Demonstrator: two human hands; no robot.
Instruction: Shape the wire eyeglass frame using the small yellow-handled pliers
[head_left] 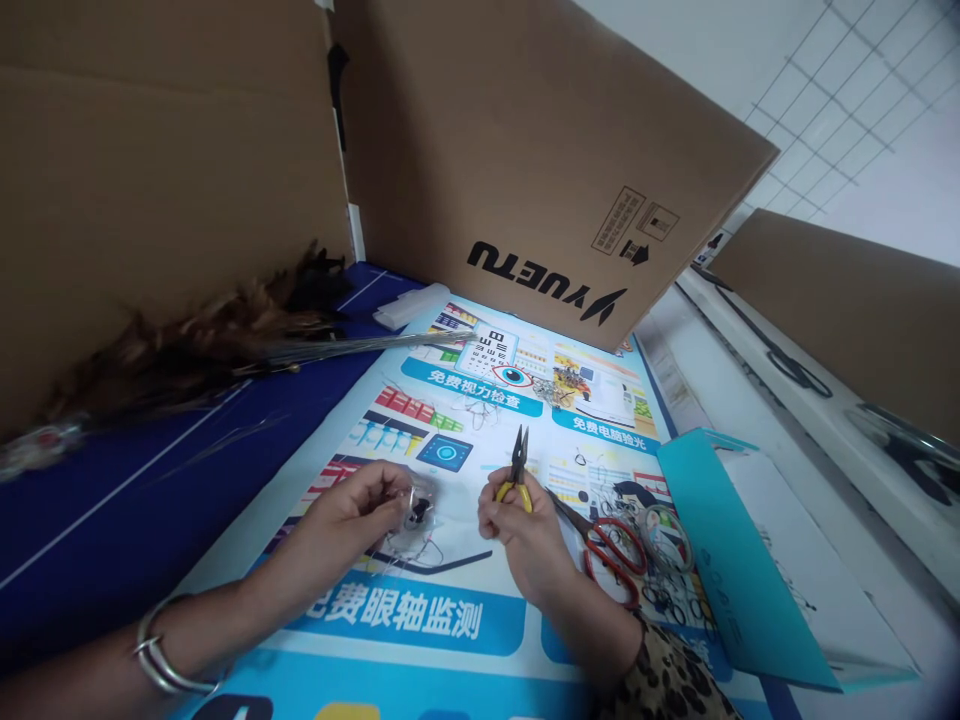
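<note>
My right hand (517, 520) is closed round the yellow handles of small pliers (518, 467), whose dark jaws point away from me. My left hand (358, 505) pinches a small clear plastic bag (417, 508) with a dark little piece inside, held just above a printed poster (420, 620) on the table. Thin wires trail from under the bag. The two hands are a short way apart, with the pliers to the right of the bag. A silver bangle sits on my left wrist.
Red-handled scissors (611, 550) lie right of my right hand, beside a coil of wire (664, 535). A teal paper bag (720, 570) lies at the right. A feather duster (187, 350) rests at the left on blue cloth. Cardboard sheets (540, 150) stand behind.
</note>
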